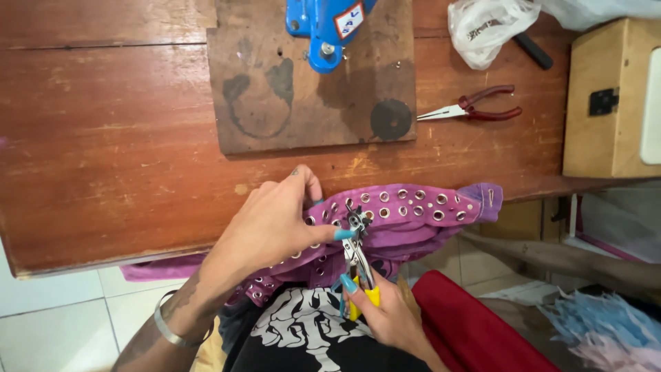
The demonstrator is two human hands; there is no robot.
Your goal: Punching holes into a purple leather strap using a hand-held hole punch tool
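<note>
A purple strap of fabric [427,207] studded with several metal eyelets lies over the front edge of a wooden table [103,151]. My left hand [272,224] presses down on the strap's left part, thumb reaching toward the tool head. My right hand [385,313] grips the yellow handles of a metal punch plier [357,251], whose head sits on the strap among the eyelets. A metal bangle circles my left wrist.
A blue bench press [327,27] is mounted on a wooden board [310,103] at the table's back. Red-handled needle-nose pliers [475,107] lie to the right, near a white plastic bag [485,27]. A wooden box [606,96] stands at far right. Red cloth [475,331] lies below.
</note>
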